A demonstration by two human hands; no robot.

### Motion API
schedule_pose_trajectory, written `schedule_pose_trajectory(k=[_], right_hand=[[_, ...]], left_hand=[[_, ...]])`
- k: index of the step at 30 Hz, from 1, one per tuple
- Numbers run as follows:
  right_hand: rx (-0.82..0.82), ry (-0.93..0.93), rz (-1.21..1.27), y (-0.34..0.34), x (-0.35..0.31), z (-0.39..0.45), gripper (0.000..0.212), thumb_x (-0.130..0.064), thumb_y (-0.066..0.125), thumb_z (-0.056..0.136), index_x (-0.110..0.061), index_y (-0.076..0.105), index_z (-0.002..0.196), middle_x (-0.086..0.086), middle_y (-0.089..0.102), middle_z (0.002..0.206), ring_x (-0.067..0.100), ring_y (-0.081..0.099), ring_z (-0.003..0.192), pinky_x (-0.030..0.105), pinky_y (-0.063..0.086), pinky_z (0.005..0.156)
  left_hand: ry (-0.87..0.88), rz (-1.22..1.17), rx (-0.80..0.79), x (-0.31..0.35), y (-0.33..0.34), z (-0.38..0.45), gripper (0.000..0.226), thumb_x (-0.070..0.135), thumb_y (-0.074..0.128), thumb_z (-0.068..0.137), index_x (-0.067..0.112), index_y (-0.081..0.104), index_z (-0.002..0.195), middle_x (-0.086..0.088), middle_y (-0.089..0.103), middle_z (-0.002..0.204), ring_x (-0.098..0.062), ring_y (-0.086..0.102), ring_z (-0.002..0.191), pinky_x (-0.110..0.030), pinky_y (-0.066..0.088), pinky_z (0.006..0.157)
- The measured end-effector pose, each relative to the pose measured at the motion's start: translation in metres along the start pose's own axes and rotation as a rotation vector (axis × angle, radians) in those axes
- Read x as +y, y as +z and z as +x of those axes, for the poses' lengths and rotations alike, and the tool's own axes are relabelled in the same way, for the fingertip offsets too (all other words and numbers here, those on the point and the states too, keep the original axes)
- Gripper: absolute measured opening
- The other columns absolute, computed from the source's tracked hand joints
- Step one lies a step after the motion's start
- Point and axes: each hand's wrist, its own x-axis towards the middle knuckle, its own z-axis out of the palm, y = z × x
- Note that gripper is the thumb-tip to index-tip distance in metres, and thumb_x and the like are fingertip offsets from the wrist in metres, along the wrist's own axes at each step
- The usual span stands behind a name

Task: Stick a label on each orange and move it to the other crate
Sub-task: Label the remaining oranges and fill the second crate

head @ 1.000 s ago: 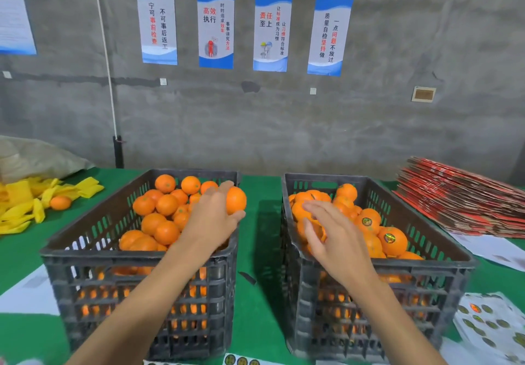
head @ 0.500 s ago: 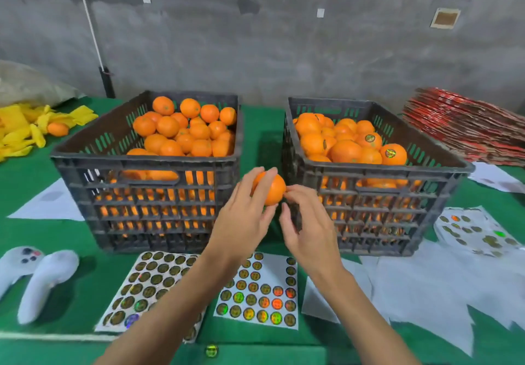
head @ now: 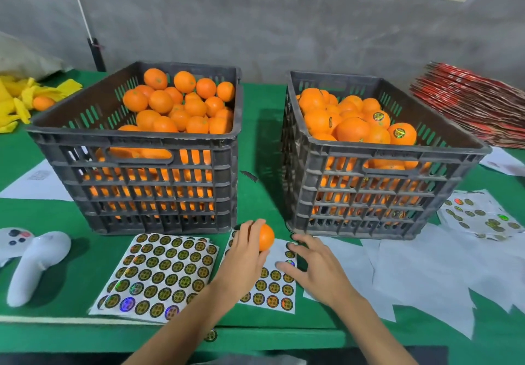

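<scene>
My left hand (head: 245, 254) grips one orange (head: 266, 236) low over the green table, in front of the gap between two dark crates. The left crate (head: 85, 140) holds several unlabelled oranges (head: 181, 103). In the right crate (head: 355, 148) lie several oranges, some bearing round labels (head: 399, 132). My right hand (head: 315, 268) hovers with spread fingers over a partly used sticker sheet (head: 272, 288), fingertips at its right-hand labels. A fuller sticker sheet (head: 159, 276) lies to the left of my hands.
A white handheld controller (head: 31, 262) lies at the near left. Yellow wrappers and a loose orange (head: 42, 102) sit at the far left. Stacked red cartons (head: 468, 103) are at the far right, with another sticker sheet (head: 480, 217) and blank backing papers (head: 420, 276) near the right crate.
My view tilted down. My left hand lifted an orange from the left crate and brought it down toward the table; my right hand left the right crate, touched the orange, then dropped to the sticker sheet.
</scene>
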Motion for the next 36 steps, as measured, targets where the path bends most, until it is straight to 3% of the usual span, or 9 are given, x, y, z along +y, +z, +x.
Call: schedule_pose_trajectory(k=[5,9,14,17,21,27,36], right_hand=[[0.066,-0.096,-0.005,0.002,-0.002,-0.003,0.049,-0.059,0.055,0.098,-0.022,0.074,0.124,-0.013,0.057,0.135,0.010,0.050,0.120,0.032,0.042,0.102],[0.138,0.043,0.295,0.004,-0.008,-0.002,0.027,-0.047,0.066,0.095,-0.026,0.078,0.108,-0.025,0.060,0.113,-0.001,0.049,0.110,0.025,0.041,0.099],[0.115,0.140,0.467,0.000,-0.013,0.001,0.009,-0.036,0.074,0.092,-0.029,0.079,0.093,-0.021,0.065,0.100,0.002,0.054,0.105,0.025,0.043,0.094],[0.072,0.237,0.628,-0.003,-0.016,0.003,0.011,-0.030,0.075,0.092,-0.030,0.080,0.082,-0.019,0.066,0.097,0.003,0.057,0.103,0.031,0.047,0.093],[0.070,0.358,0.818,-0.006,-0.027,0.007,0.013,-0.020,0.076,0.088,-0.024,0.080,0.076,-0.011,0.067,0.095,0.017,0.065,0.099,0.045,0.054,0.092],[0.154,0.413,0.840,-0.003,-0.034,0.010,0.017,-0.016,0.075,0.086,-0.025,0.079,0.071,-0.007,0.069,0.090,0.012,0.065,0.092,0.026,0.049,0.081],[0.185,0.383,0.830,0.003,-0.029,0.010,0.020,-0.015,0.073,0.086,-0.026,0.079,0.071,-0.009,0.070,0.088,0.007,0.066,0.087,0.024,0.052,0.077]], left_hand=[[0.005,-0.073,0.005,-0.003,-0.001,-0.004,0.066,0.027,0.055,0.106,0.022,0.018,0.160,0.001,0.026,0.156,-0.020,0.037,0.142,-0.034,0.042,0.111],[0.024,-0.069,0.014,-0.004,-0.001,-0.004,0.064,0.028,0.054,0.106,0.023,0.019,0.160,0.003,0.026,0.156,-0.017,0.036,0.142,-0.031,0.039,0.112],[0.019,-0.094,0.005,-0.003,-0.002,-0.005,0.064,0.029,0.053,0.106,0.026,0.018,0.160,0.004,0.025,0.156,-0.015,0.037,0.142,-0.033,0.041,0.112],[0.011,-0.112,-0.007,-0.003,-0.004,-0.006,0.063,0.030,0.051,0.107,0.030,0.015,0.159,0.007,0.023,0.156,-0.015,0.038,0.141,-0.033,0.043,0.110],[0.000,-0.144,-0.017,-0.003,-0.006,-0.006,0.063,0.031,0.050,0.107,0.034,0.013,0.158,0.009,0.022,0.154,-0.016,0.042,0.137,-0.032,0.044,0.106],[-0.017,-0.172,-0.022,-0.001,-0.007,-0.007,0.061,0.030,0.049,0.107,0.033,0.014,0.157,0.008,0.024,0.152,-0.018,0.044,0.135,-0.038,0.045,0.107],[-0.035,-0.166,-0.034,-0.001,-0.009,-0.008,0.062,0.029,0.050,0.107,0.034,0.013,0.157,0.007,0.024,0.152,-0.019,0.045,0.135,-0.039,0.046,0.107]])
